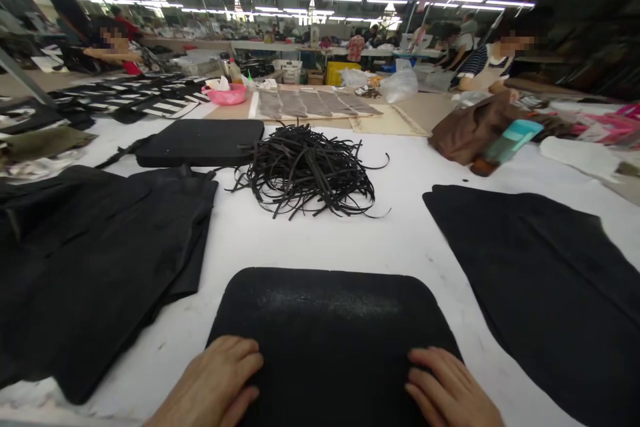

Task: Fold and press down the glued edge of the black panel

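Note:
A black rounded panel of stiff fabric (330, 327) lies flat on the white table (400, 247) right in front of me. My left hand (215, 383) rests on its near left corner, fingers stretched flat. My right hand (450, 387) lies flat on its near right corner, fingers out too. Neither hand holds anything. Beyond the panel sits a tangled heap of thin black strips (310, 170).
Stacked black fabric (95, 260) covers the left side and a large black piece (550, 280) the right. A black pad (200, 141) lies behind the left stack. A brown bag (475, 127), a pink bowl (225, 93) and other seated workers are farther back.

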`<act>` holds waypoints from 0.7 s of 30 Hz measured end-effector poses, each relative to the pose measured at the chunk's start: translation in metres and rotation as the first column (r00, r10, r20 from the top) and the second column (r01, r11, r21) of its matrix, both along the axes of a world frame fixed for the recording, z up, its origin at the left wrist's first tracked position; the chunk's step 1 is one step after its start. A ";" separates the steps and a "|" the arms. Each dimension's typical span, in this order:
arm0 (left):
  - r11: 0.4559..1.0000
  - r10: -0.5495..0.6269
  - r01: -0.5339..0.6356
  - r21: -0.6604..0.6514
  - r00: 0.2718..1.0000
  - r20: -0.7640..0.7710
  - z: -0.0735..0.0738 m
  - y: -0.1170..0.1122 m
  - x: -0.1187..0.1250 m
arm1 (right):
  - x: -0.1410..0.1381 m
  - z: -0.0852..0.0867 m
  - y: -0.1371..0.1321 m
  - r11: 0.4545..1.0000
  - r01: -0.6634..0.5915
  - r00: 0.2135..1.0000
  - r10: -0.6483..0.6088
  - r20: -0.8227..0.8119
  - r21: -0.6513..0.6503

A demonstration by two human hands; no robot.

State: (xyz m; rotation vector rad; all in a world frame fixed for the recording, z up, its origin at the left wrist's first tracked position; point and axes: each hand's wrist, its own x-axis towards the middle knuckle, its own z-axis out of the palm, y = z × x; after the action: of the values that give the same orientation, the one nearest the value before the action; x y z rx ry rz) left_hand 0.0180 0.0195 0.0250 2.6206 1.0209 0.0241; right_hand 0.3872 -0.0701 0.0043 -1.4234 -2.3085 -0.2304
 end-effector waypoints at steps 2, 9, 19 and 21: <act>0.979 0.150 -0.152 -0.133 0.988 -0.026 0.017 0.025 0.020 | -0.020 0.009 0.027 0.990 0.093 0.993 -0.100 -0.065 -0.103; 0.982 0.179 -0.174 -0.069 0.982 0.064 -0.002 0.101 0.069 | -0.064 0.006 0.116 0.900 0.226 0.973 -0.226 0.046 -0.372; 0.984 0.170 -0.164 -0.071 0.982 0.083 -0.016 0.110 0.085 | -0.074 0.006 0.147 0.815 0.188 0.977 -0.215 0.016 -0.549; 0.985 0.162 -0.154 -0.084 0.982 0.100 -0.017 0.113 0.081 | -0.073 0.007 0.148 0.821 0.150 0.982 -0.189 -0.014 -0.550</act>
State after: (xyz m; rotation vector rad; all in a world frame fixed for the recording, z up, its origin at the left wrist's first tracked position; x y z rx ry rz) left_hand 0.0995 0.1323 0.0076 2.4364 1.1655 0.1578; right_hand 0.3146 0.0777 0.0116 -1.8731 -2.2883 0.4703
